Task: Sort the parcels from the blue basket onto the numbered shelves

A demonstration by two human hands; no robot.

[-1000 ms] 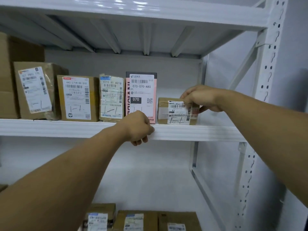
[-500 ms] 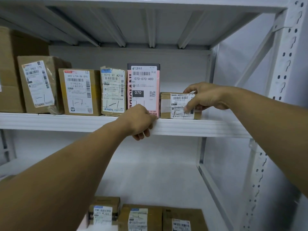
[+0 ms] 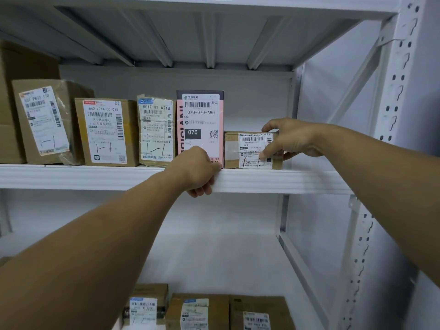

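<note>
While labelled brown boxes [image 3: 107, 132] fill the left of the shelf [image 3: 297, 181], the left hand [image 3: 197, 172] curls its fingers over the shelf's near lip, bracing there. Just right of it stands the pink parcel [image 3: 200, 120]. The small brown parcel [image 3: 247, 150] sits on the shelf beside it, seemingly touching. The right hand [image 3: 291, 139] grasps this parcel, fingers on top and thumb on the label. To finish well, press it square against the pink one, label facing near, then let go.

A small brown parcel [image 3: 247, 151] lies flat on the white shelf [image 3: 285, 181], just beside an upright pink parcel [image 3: 200, 115].
</note>
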